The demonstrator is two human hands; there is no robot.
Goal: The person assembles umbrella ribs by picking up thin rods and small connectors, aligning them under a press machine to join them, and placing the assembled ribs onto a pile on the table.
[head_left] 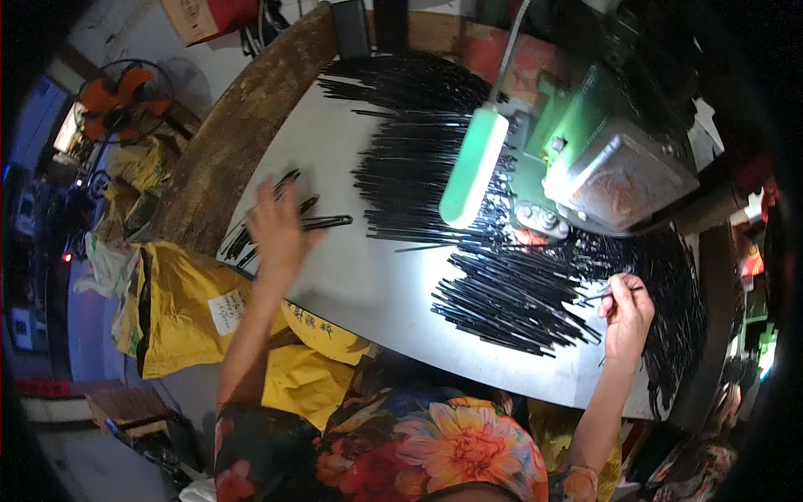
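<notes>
My left hand (278,227) is over a small group of thin black strips (238,244) at the left end of the white tabletop (335,272). Its fingers are apart and slightly blurred. One black strip with a slotted end (335,221) sticks out to the right beside its thumb. At the right, my right hand (627,322) pinches a thin black strip (595,297) between thumb and fingers. Beside it lies a loose pile of black strips (510,301). A larger, roughly parallel spread of black strips (414,176) covers the middle and back of the tabletop.
A green machine (585,125) stands at the back right. A lit lamp (475,167) on a bendy neck hangs over the strips. More black strips (677,309) lie along the right edge. Yellow sacks (180,309) sit at the left front. An orange-bladed fan (125,99) stands far left.
</notes>
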